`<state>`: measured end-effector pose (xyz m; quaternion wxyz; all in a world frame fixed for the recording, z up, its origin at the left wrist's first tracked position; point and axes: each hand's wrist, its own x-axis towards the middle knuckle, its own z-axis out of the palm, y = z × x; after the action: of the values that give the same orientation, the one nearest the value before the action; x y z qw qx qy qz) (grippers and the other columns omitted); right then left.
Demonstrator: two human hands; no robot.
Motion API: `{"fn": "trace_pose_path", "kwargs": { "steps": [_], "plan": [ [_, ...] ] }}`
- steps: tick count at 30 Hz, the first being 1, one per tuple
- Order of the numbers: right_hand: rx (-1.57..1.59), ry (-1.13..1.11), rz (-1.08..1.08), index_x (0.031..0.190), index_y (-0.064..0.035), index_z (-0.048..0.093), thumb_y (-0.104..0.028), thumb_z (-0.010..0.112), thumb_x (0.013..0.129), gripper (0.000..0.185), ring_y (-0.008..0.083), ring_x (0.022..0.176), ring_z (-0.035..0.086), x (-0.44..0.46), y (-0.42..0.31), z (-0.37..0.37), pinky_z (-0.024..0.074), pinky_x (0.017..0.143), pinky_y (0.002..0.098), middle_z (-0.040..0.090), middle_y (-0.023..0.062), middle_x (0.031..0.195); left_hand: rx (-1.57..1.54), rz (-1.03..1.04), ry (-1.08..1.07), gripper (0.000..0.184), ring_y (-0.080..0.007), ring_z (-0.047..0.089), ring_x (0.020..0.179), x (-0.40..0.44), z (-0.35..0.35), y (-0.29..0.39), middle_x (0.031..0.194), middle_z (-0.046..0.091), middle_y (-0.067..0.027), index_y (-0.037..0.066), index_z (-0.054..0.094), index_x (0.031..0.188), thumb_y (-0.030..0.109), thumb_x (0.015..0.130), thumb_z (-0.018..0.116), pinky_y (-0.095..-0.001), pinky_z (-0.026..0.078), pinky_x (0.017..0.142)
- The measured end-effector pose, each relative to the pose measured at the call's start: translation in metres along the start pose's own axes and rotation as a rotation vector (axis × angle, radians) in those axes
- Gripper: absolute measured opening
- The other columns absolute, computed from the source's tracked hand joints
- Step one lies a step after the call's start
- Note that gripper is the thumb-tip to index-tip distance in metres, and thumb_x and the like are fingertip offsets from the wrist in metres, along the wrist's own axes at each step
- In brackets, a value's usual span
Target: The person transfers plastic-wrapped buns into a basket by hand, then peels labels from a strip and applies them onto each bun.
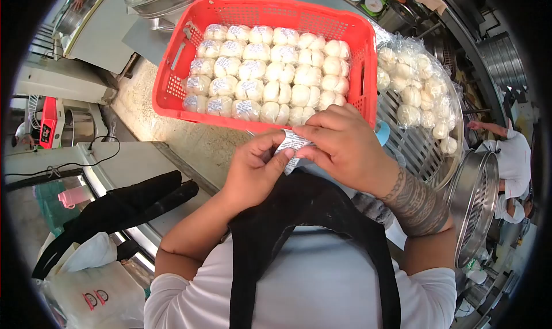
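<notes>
The left hand [256, 168] and right hand [339, 142] pinch a printed label sheet [293, 140] between thumbs and fingers, beside the red basket [230, 122]; its long axis (slightly slanted) runs from basket toward black apron [310, 199].

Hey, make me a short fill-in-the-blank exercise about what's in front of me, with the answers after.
1. Rows of wrapped buns sit in a plastic basket coloured ____.
2. The left hand and right hand pinch printed paper; the tattooed forearm belongs to the ____ hand.
3. In this view, the stuck-on labels show mostly toward the basket's ____ side.
4. The apron is coloured ____.

Missing words: red; right; left; black.
</notes>
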<state>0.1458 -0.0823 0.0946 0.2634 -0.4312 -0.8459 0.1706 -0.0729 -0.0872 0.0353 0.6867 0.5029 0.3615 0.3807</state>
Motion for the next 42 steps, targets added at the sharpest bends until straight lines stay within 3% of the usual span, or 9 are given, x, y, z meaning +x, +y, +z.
{"fn": "trace_pose_path", "kwargs": {
  "steps": [10, 16, 19, 22, 25, 29, 33, 37, 42],
  "plan": [
    [-0.006, -0.123, -0.132, 0.101, -0.0041, 0.076, -0.014, 0.073, 0.090, 0.015, 0.0271, 0.087, 0.064, 0.009, 0.015, 0.007, 0.0479, 0.080, 0.0420, 0.068, 0.0060, 0.090, 0.400, 0.074, 0.075, 0.012, -0.0171, 0.064, 0.087, -0.005, -0.006, 0.005, 0.098, 0.068, -0.0101, -0.002, 0.070, 0.107, -0.004, 0.096, 0.067, -0.0288, 0.050, 0.077],
    [0.588, -0.230, 0.296, 0.092, 0.0000, 0.075, -0.013, 0.069, 0.094, 0.015, 0.0332, 0.078, 0.068, 0.037, 0.052, 0.006, 0.0539, 0.073, 0.0451, 0.069, 0.0141, 0.082, 0.304, -0.027, 0.057, 0.013, -0.0167, 0.063, 0.087, -0.006, -0.021, -0.005, 0.100, 0.068, -0.0091, -0.002, 0.071, 0.108, -0.005, 0.096, 0.066, -0.0288, 0.050, 0.078],
    [0.255, -0.072, 0.367, 0.092, -0.0001, 0.075, -0.014, 0.070, 0.093, 0.015, 0.0322, 0.079, 0.070, 0.061, 0.098, 0.024, 0.0547, 0.074, 0.0450, 0.071, 0.0140, 0.084, 0.314, -0.110, -0.022, 0.013, -0.0104, 0.060, 0.092, -0.008, -0.032, -0.010, 0.102, 0.066, -0.0048, -0.003, 0.070, 0.108, -0.006, 0.098, 0.063, -0.0264, 0.048, 0.080],
    [-0.156, 0.089, 0.144, 0.089, -0.0034, 0.074, -0.013, 0.069, 0.090, 0.011, 0.0292, 0.084, 0.070, 0.088, 0.154, 0.060, 0.0537, 0.078, 0.0440, 0.071, 0.0095, 0.086, 0.307, -0.113, -0.082, 0.013, -0.0107, 0.061, 0.094, -0.007, -0.034, -0.013, 0.102, 0.067, -0.0048, -0.004, 0.070, 0.107, -0.007, 0.097, 0.062, -0.0261, 0.048, 0.081],
    [-0.647, -0.070, -0.050, 0.087, -0.0099, 0.072, -0.014, 0.066, 0.087, 0.008, 0.0247, 0.091, 0.068, 0.109, 0.184, 0.086, 0.0505, 0.084, 0.0424, 0.068, 0.0048, 0.089, 0.311, -0.102, -0.121, 0.013, -0.0108, 0.061, 0.093, -0.003, -0.036, -0.016, 0.101, 0.066, -0.0048, -0.004, 0.071, 0.106, -0.008, 0.095, 0.063, -0.0261, 0.048, 0.081],
    [-0.689, -0.227, -0.125, 0.088, -0.0123, 0.071, -0.016, 0.062, 0.087, 0.009, 0.0221, 0.100, 0.065, 0.110, 0.192, 0.110, 0.0465, 0.090, 0.0411, 0.067, 0.0043, 0.093, 0.256, -0.099, -0.123, 0.013, -0.0109, 0.061, 0.092, 0.003, -0.042, -0.017, 0.101, 0.066, -0.0051, -0.004, 0.070, 0.105, -0.008, 0.094, 0.064, -0.0261, 0.048, 0.081],
    [-0.650, -0.248, -0.146, 0.101, -0.0070, 0.072, -0.021, 0.061, 0.097, 0.018, 0.0215, 0.100, 0.062, 0.088, 0.180, 0.126, 0.0456, 0.090, 0.0405, 0.066, 0.0041, 0.097, 0.252, -0.108, -0.144, 0.014, -0.0109, 0.062, 0.093, 0.008, -0.050, -0.014, 0.101, 0.066, -0.0054, -0.004, 0.071, 0.105, -0.009, 0.094, 0.064, -0.0260, 0.049, 0.082],
    [-0.564, -0.335, 0.043, 0.138, 0.0026, 0.058, -0.038, 0.057, 0.103, 0.053, 0.0287, 0.132, 0.055, 0.079, 0.170, 0.117, 0.0425, 0.109, 0.0480, 0.060, 0.0178, 0.138, 0.231, -0.104, -0.139, 0.014, -0.0107, 0.062, 0.093, 0.009, -0.054, -0.017, 0.101, 0.067, -0.0050, -0.005, 0.070, 0.106, -0.008, 0.095, 0.064, -0.0262, 0.049, 0.082],
    [-0.520, -0.400, 0.078, 0.158, 0.0056, 0.031, -0.050, 0.056, 0.103, 0.082, 0.0388, 0.155, 0.030, 0.073, 0.169, 0.131, 0.0261, 0.125, 0.0578, 0.033, 0.0249, 0.165, 0.199, -0.104, -0.162, 0.012, -0.0101, 0.062, 0.096, 0.009, -0.055, -0.026, 0.107, 0.068, -0.0046, -0.005, 0.070, 0.108, -0.007, 0.098, 0.064, -0.0259, 0.049, 0.083]
  ]
}}
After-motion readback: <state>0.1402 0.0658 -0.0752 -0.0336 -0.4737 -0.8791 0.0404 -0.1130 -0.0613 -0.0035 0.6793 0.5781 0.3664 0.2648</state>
